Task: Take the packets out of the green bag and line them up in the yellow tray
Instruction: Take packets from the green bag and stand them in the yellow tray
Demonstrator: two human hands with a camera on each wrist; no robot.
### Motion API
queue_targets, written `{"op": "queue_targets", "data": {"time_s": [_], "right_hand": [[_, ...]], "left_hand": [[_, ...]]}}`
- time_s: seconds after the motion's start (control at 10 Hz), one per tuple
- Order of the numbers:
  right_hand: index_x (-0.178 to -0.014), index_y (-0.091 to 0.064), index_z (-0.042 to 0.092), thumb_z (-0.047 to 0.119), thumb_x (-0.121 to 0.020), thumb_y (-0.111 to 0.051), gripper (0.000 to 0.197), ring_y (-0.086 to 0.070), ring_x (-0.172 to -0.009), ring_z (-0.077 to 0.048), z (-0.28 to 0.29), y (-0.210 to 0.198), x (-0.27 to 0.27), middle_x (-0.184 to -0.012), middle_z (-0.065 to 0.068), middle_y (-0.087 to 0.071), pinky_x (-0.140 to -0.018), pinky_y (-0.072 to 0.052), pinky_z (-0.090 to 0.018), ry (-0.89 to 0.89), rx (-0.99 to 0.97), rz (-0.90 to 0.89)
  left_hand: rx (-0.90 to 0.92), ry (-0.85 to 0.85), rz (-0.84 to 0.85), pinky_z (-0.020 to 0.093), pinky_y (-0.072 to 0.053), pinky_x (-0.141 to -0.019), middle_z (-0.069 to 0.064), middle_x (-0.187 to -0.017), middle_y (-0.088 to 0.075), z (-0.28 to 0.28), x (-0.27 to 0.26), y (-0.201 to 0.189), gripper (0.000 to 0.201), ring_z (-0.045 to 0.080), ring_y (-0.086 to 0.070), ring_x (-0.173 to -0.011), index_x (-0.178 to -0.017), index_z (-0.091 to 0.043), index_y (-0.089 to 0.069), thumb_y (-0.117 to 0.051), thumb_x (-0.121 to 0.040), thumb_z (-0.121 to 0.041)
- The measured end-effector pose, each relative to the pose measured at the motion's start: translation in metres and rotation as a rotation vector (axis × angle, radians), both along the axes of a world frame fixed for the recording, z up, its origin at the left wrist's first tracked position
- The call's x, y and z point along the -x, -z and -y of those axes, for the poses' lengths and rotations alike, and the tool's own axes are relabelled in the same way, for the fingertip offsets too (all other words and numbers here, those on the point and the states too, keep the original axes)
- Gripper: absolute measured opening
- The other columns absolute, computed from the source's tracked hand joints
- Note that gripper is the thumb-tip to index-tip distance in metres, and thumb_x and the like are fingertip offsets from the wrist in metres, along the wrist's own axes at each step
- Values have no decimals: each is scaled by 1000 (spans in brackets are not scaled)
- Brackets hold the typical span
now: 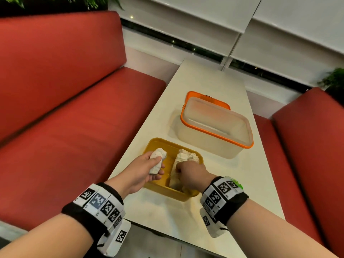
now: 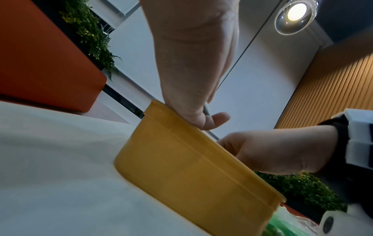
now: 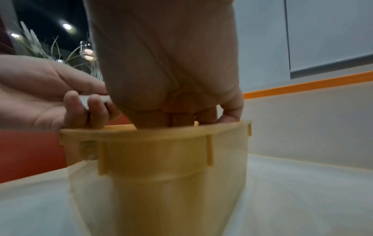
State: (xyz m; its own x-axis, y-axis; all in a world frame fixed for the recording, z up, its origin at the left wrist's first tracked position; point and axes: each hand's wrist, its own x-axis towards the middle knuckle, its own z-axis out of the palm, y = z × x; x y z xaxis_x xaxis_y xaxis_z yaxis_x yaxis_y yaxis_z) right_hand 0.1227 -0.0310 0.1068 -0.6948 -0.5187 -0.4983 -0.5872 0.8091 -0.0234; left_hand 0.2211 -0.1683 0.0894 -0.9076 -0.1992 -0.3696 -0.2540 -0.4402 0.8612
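With your left hand [image 1: 147, 169] curled round a packet [image 1: 157, 161], set it at the tray's [image 1: 186, 195] nine o'clock side, parallel to the packets [image 1: 186, 157] your right hand [image 1: 189, 175] grips.

A restaurant booth: red padded benches [image 1: 78, 101] flank a narrow white table [image 1: 201, 86] beside roller blinds [image 1: 279, 25].

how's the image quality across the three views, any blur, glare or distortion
Head view: fairly sharp, wide-angle bending of the table, soft shadow beside the clear box. Left wrist view: ceiling lamp glares, left hand dim and backlit, yellow tray tilted by distortion. Right wrist view: soft and blurry, right hand dark against a brighter wall.
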Motion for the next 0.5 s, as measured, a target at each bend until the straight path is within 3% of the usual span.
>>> {"op": "queue_targets", "data": {"time_s": [0.1, 0.2, 0.3, 0.4, 0.5], "right_hand": [[-130, -52, 24, 32, -85, -55, 46, -46, -123, -29, 2, 6, -2, -127, -4, -55, -108, -28, -45, -46, -83, -30], [-116, -61, 25, 31, -81, -59, 36, -49, -118, -30, 5, 15, -3, -117, -4, -60, -106, -25, -47, -85, -62, -87], [-116, -61, 21, 29, -81, -55, 37, -44, -123, -35, 7, 28, -2, -125, -10, -57, -109, -20, -51, -105, -105, -125], [-125, -55, 15, 36, -79, -55, 50, -44, -122, -37, 5, 42, 1, -127, -13, -56, -108, -22, -49, -61, -99, -186], [-114, -61, 15, 34, -81, -56, 38, -53, -112, -33, 1, 42, 0, -112, -10, -64, -104, -25, -46, -96, -35, -246]], "left_hand": [[6, 17, -10, 22, -51, -55, 8, -86, -58, 0, -1, 0, 12, 14, -57, -68, -106, -18, -55, -46, -98, -17], [2, 18, -14, 21, -51, -55, 7, -85, -57, -1, -2, 0, 13, 14, -57, -67, -105, -18, -56, -45, -99, -16], [1, 21, -15, 21, -50, -54, 7, -84, -57, -1, -2, 0, 13, 13, -56, -65, -104, -17, -56, -45, -99, -15], [1, 32, -15, 21, -50, -54, 7, -83, -57, 0, -2, -1, 13, 13, -56, -65, -106, -16, -55, -45, -99, -15], [7, 43, -14, 21, -51, -54, 7, -84, -57, 0, -3, -1, 13, 13, -57, -66, -107, -16, -55, -45, -99, -16]]}}
